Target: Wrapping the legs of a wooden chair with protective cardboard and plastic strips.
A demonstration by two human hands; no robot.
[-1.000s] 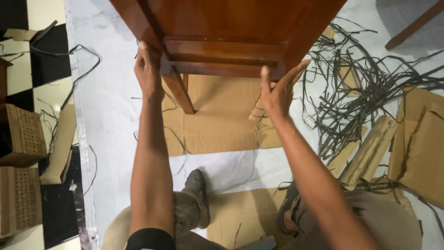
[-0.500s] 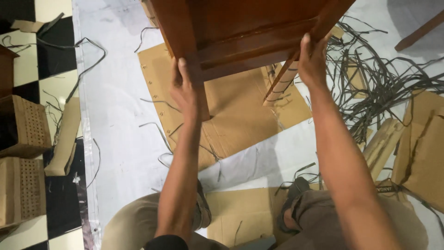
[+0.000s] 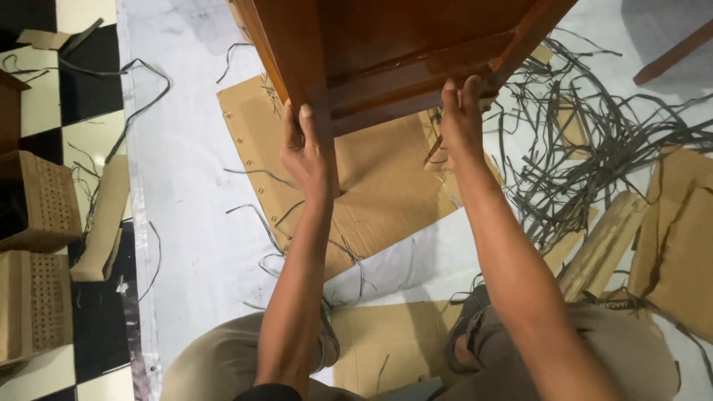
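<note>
The left hand is wrapped tight around one leg of the shiny brown wooden table, and the right hand grips its lower rail, holding it above the flat brown cardboard sheet.

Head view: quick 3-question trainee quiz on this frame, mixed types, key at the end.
1. True or false: both hands grip the wooden furniture piece.
2. Multiple choice: the flat cardboard sheet lies A) below the furniture, on the white floor cover; B) on top of the furniture; C) in the left hand.
3. Fill in: the tangle of dark strips lies on the person's ____ side.

Key
1. True: the left hand wraps a leg, the right hand holds the lower rail.
2. A
3. right
</note>
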